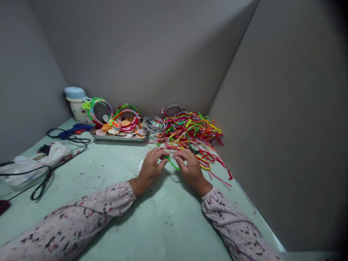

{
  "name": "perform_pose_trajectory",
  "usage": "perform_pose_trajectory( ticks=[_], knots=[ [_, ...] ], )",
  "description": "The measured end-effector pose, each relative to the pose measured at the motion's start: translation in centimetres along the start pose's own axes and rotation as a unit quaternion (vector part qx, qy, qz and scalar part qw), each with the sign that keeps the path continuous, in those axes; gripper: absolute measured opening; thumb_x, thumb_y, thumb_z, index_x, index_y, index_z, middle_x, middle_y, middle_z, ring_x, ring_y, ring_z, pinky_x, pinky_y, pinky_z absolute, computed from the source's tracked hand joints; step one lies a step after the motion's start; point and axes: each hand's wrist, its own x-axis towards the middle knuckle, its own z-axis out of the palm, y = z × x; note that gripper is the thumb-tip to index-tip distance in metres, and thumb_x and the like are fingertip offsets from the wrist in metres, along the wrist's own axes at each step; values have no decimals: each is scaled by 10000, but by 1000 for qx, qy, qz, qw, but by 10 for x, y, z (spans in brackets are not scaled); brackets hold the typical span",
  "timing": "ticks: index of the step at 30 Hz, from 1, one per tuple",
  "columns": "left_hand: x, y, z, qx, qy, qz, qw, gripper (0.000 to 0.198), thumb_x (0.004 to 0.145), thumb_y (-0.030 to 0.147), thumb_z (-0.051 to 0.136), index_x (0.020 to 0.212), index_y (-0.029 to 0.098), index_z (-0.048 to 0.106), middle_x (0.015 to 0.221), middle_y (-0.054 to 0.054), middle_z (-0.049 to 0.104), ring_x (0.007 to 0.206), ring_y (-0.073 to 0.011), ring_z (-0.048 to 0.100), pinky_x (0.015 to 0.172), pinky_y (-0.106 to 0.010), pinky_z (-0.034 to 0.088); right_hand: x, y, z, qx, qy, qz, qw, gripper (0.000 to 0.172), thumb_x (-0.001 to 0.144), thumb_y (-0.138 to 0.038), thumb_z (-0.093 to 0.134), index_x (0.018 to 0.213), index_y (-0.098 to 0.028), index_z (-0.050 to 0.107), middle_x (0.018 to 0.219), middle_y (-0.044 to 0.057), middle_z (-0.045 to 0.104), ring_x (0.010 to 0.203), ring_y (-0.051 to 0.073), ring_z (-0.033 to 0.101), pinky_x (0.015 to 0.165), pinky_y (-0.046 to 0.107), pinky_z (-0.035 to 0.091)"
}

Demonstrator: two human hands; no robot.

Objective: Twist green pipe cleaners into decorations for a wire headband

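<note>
Just in front of the pipe cleaner pile, my left hand [153, 165] pinches a green pipe cleaner [174, 165] between thumb and fingertips. The green length curves down from there toward my right hand [191, 168]. My right hand is closed too, its thumb and forefinger together on a thin pale grey strand [171, 155] that looks like wire. This strand bridges the small gap between both hands. The fingers hide how the green piece and the strand meet. A whitish object [140, 165] lies partly hidden behind my left hand.
A heap of coloured pipe cleaners [190, 128] lies at the back right, beside coiled silver wire [153, 124]. A metal tray [119, 138] holds shells, with decorated headbands [102, 108] about it. Leftward are a blue-lidded container [78, 107], blue glue gun [73, 131], black cable [50, 174] and plastic bag [27, 166].
</note>
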Motion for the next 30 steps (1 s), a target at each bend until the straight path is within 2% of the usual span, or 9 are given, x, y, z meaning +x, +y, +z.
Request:
perform_pose_trajectory(
  ticks=[17,23,30],
  knots=[
    [0,9,-5,-20,-12,-20,1000,84,846,150,635,918,190,618,869,-16,642,861,-179,575,834,-344,414,2,-3,-3,4,-4,1,1000,108,906,-213,564,892,-220,671,882,50,663,875,194,604,788,350,485],
    [1,12,-6,-47,-9,-46,998,65,852,144,612,904,185,615,882,-27,637,880,-182,573,795,-324,437,2,-5,-4,5,-2,-14,1000,133,906,-194,548,942,-230,671,953,55,677,934,196,612,834,363,490],
    [1,10,-4,-30,-19,-34,999,96,846,126,610,924,180,613,887,-27,636,855,-174,579,787,-325,443,3,-3,-4,1,3,-18,1000,125,901,-189,558,918,-229,675,903,51,681,893,193,620,812,361,503]
  ],
)
